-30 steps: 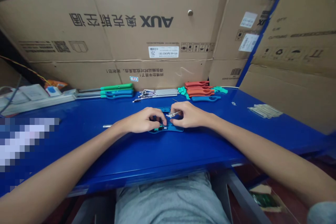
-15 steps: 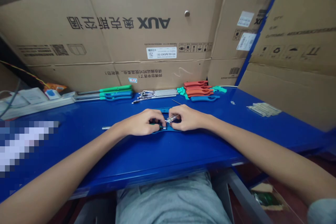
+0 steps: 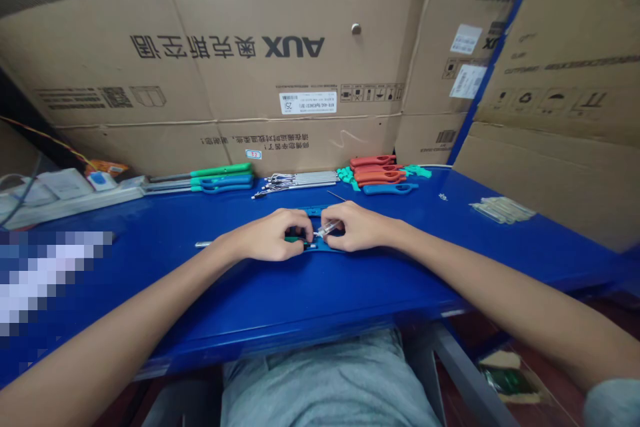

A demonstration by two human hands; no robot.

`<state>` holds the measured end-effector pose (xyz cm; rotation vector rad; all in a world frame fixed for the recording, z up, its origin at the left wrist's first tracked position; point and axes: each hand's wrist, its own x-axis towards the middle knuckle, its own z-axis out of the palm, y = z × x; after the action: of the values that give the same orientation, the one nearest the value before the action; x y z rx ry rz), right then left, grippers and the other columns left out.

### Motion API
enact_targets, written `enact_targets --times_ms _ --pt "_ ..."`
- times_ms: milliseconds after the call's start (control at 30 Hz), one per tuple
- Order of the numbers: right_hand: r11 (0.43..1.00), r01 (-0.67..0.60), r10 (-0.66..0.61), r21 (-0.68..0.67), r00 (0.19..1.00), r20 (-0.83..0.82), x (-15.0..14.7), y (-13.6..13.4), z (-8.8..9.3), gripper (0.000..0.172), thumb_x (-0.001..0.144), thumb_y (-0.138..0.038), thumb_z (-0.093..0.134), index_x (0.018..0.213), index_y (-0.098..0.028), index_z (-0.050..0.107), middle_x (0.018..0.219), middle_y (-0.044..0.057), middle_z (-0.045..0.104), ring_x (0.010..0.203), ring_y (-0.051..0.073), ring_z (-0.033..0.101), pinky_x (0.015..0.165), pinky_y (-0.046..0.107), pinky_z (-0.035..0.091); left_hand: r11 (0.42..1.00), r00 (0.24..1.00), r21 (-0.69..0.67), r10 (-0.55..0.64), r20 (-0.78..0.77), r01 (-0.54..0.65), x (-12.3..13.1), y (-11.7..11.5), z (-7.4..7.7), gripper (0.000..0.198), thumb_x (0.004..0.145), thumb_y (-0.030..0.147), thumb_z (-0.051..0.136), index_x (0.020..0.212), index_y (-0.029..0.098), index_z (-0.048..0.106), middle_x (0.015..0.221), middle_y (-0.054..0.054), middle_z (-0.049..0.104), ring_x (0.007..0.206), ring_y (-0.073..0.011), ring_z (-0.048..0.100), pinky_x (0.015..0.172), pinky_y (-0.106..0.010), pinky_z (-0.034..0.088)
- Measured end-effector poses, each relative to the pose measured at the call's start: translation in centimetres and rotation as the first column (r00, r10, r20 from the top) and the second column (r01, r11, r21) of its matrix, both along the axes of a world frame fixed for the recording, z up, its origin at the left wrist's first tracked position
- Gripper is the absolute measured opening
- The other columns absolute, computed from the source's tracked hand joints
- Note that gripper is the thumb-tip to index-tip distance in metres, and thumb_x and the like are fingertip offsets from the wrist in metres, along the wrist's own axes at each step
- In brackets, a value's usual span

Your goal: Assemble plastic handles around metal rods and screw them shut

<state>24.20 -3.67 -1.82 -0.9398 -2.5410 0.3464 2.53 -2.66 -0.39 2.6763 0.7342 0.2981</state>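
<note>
Blue plastic frame lies flat on the blue table, right under your hands. Your right hand pinches a clear slim tube between thumb and fingers, its end beside your left hand, whose fingers curl over a green piece in the frame; you can't tell whether they grip it. Behind the frame sit metal rods, red-handled tools and green-handled tools, against cardboard boxes.
</note>
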Motion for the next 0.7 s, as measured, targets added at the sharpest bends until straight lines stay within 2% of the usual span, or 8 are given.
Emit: enact_targets --times_ms 333,700 --pt "1.0 0.013 -0.012 -0.024 1.0 0.022 -0.08 -0.22 0.24 0.002 0.069 -0.016 0.056 0.071 -0.017 0.056 0.066 -0.001 0.055 0.06 0.01 0.045 0.057 0.023 0.032 0.995 0.995 0.096 0.051 -0.085 -0.042 0.01 -0.28 0.16 0.013 0.07 0.017 0.054 0.081 0.018 0.058 0.087 -0.002 0.06 0.08 -0.0169 0.055 0.071 -0.025 0.041" --pt "1.0 0.004 -0.004 -0.012 1.0 0.013 -0.17 -0.21 0.09 0.003 0.067 -0.015 0.056 0.07 -0.016 0.056 0.065 -0.001 0.055 0.059 0.01 0.044 0.056 0.022 0.032 0.994 0.991 -0.008 0.107 -0.084 -0.108 0.12 -0.24 0.02 0.015 0.07 0.019 0.054 0.085 0.018 0.056 0.092 -0.004 0.061 0.084 -0.0183 0.057 0.072 -0.026 0.044"
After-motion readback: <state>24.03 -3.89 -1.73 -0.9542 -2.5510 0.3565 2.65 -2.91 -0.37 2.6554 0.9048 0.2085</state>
